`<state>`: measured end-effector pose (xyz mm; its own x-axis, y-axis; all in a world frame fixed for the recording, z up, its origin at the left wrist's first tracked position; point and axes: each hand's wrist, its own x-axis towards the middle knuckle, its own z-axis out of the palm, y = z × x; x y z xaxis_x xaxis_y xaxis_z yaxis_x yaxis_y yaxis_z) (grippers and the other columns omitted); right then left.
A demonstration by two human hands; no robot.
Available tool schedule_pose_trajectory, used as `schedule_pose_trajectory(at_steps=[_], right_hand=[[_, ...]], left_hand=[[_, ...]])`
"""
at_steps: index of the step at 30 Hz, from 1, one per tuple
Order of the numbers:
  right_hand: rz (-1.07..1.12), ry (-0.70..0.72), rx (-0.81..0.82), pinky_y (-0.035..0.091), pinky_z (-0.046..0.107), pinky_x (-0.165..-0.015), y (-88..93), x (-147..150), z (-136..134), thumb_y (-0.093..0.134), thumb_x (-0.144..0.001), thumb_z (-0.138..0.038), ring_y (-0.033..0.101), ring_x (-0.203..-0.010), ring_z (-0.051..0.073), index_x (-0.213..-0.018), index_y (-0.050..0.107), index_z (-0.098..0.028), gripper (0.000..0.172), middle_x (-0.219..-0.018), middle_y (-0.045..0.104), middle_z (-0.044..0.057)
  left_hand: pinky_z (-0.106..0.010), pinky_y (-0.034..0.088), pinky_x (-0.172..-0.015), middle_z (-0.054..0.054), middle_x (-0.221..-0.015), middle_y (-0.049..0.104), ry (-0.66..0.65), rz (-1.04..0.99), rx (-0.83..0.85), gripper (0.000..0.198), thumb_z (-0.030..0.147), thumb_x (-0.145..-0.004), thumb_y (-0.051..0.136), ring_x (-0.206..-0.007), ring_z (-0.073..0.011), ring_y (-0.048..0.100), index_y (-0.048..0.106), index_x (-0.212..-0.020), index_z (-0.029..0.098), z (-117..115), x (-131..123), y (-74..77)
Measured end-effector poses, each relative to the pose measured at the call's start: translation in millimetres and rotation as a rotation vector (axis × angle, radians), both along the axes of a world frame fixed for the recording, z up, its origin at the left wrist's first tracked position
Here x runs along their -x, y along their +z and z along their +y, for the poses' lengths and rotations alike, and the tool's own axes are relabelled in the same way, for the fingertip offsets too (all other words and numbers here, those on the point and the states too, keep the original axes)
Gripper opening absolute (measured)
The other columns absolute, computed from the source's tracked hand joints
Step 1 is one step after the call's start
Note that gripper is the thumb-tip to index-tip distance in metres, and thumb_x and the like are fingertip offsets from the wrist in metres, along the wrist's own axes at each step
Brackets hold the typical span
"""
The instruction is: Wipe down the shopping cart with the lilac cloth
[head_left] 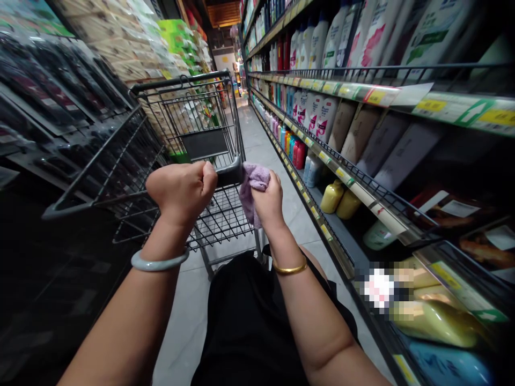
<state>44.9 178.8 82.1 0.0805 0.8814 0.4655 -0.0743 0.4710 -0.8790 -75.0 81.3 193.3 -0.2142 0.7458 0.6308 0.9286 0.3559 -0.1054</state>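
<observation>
My left hand [181,190] is closed round the dark handle [230,172] of a shopping cart, near its right end. A pale bangle [160,262] circles that wrist. In my right hand [269,201] a crumpled purple cloth [256,177] is gripped, part of it hanging down beside the handle's end. A gold bangle [290,268] is on the right wrist. The wire shopping cart [205,143] stands in front of me, its basket tilted in view and a grey panel on it. I see nothing clearly lying in the basket.
Shelves [354,91] with bottles run along the right, edged with price tags. Gold bottles [438,316] lie on the low shelf near me. Packaged goods [52,80] hang at left, with stacked packs [116,37] beyond. The tiled aisle floor [257,136] stretches ahead between them.
</observation>
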Motion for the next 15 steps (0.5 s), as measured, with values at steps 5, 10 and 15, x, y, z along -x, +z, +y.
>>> schedule_pose_trajectory(at_steps=[5,10,15], right_hand=[[-0.030,-0.031,-0.225,0.056,0.041,-0.106,10.3,-9,-4,0.068,-0.080,-0.011,0.066,-0.109,0.023,-0.105,0.067,-0.025,0.029,-0.113,0.068,0.005],[-0.064,0.035,0.079,0.058,0.040,-0.097,-8.8,-9,9,0.067,-0.079,-0.015,0.064,-0.093,0.021,-0.093,0.065,-0.024,0.017,-0.097,0.068,0.001],[0.045,0.004,-0.261,0.057,0.039,-0.103,15.1,-19,-13,0.065,-0.084,-0.014,0.066,-0.107,0.021,-0.104,0.065,-0.027,0.024,-0.109,0.068,0.003]], left_hand=[[-0.041,0.013,-0.065,-0.005,-0.061,0.044,-0.027,-0.006,-0.015,0.043,0.040,-0.104,0.033,-0.060,-0.0199,0.028,0.034,-0.064,0.023,-12,-6,-1.0],[-0.040,0.013,-0.064,-0.004,-0.058,0.039,-0.061,0.010,-0.053,0.043,0.038,-0.103,0.034,-0.059,-0.0190,0.028,0.032,-0.062,0.023,-24,-13,-3.3],[-0.039,0.013,-0.063,-0.004,-0.057,0.038,-0.071,0.027,-0.064,0.044,0.038,-0.102,0.034,-0.057,-0.0184,0.027,0.031,-0.061,0.022,-33,-18,-4.1]])
